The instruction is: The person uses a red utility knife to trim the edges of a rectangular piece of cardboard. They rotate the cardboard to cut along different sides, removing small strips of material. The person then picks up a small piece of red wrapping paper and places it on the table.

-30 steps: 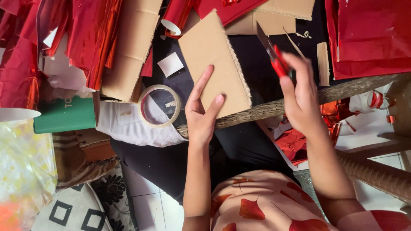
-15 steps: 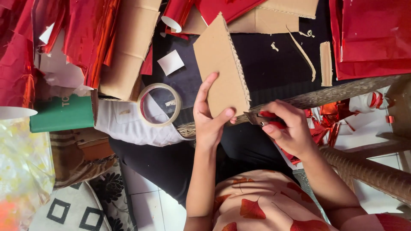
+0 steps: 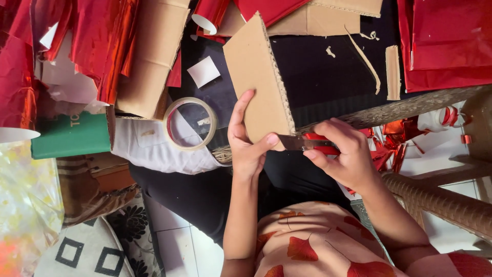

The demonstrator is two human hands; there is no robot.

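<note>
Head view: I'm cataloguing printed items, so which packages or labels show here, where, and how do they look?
Green rectangular box with pale lettering: left edge, lying flat beside the roll of clear tape.
Small white square paper label: on the dark cloth above the tape; looks blank.
No screens or signs.

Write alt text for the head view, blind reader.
A left hand steadies a flat brown corrugated cardboard piece while the right hand holds a red-handled cutter at its lower edge. A clear tape roll and crumpled red foil sheets lie nearby.
</note>
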